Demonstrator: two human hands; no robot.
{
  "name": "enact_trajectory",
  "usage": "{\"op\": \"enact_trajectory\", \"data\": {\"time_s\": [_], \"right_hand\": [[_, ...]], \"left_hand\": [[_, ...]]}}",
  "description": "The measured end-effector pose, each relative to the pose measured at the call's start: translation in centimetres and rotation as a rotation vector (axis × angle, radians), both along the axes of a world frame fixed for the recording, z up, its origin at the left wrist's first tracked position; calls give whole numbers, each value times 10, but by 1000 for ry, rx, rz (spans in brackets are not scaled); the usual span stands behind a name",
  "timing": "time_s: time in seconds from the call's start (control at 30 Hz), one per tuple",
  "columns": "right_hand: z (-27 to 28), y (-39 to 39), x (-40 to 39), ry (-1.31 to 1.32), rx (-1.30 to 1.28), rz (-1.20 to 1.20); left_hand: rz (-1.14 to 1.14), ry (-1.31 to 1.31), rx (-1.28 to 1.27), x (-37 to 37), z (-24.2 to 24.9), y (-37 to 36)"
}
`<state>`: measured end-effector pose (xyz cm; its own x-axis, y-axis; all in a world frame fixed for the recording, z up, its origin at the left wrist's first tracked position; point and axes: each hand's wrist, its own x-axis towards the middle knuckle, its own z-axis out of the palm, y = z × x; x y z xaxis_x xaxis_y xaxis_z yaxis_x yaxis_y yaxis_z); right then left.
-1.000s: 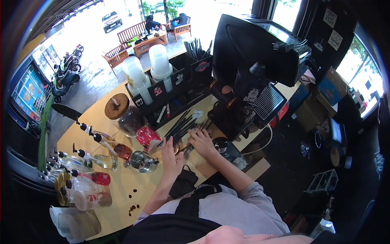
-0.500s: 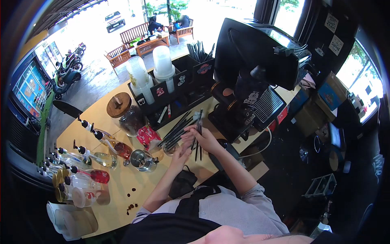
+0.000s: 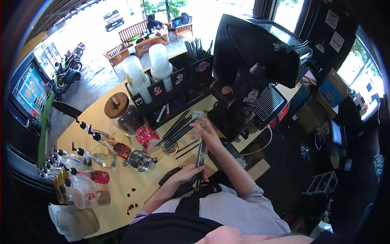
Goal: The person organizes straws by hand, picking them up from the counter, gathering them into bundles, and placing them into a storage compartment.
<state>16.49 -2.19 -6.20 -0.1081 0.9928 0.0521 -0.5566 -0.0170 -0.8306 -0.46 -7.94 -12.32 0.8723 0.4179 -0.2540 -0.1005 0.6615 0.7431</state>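
Note:
A bundle of thin black straws (image 3: 201, 152) stands nearly upright in front of my body. My left hand (image 3: 190, 173) is closed around its lower part. At the upper end, my right hand (image 3: 206, 132) has its fingers spread, touching or just beside the straws; the exact contact is hard to make out. A clear plastic piece (image 3: 197, 113) shows just above the right fingers. On the counter to the left of the right hand lies a loose pile of black straws (image 3: 177, 129), with a round metal lid or ring (image 3: 170, 149) at its lower end.
Left of the straws are a red packet (image 3: 147, 137), a steel pitcher (image 3: 141, 161), a wooden-lidded jar (image 3: 129, 120) and several pump bottles (image 3: 118, 148). Behind stand stacked plastic cups (image 3: 160, 61) in a black organizer (image 3: 162, 90). A large black machine (image 3: 252, 53) is at right.
My left hand has moved down toward my body and now grips the lower part of the straws. My right hand stays near the top, fingers more spread. The bundle has shifted lower.

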Motion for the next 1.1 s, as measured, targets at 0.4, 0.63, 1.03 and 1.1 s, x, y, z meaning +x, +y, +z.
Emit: {"op": "enact_trajectory", "data": {"time_s": [0.4,0.63,1.03,1.1], "right_hand": [[-3,3,21,-484,38,464],[2,-9,12,-480,-20,437],[-8,-8,19,-502,-112,405],[-14,-6,16,-514,-141,362]], "left_hand": [[-68,-28,-101,-2,5,-11],[-36,-61,-193,-4,-3,-8],[158,108,-10,0,-5,10],[172,93,-29,-2,-7,10]]}}
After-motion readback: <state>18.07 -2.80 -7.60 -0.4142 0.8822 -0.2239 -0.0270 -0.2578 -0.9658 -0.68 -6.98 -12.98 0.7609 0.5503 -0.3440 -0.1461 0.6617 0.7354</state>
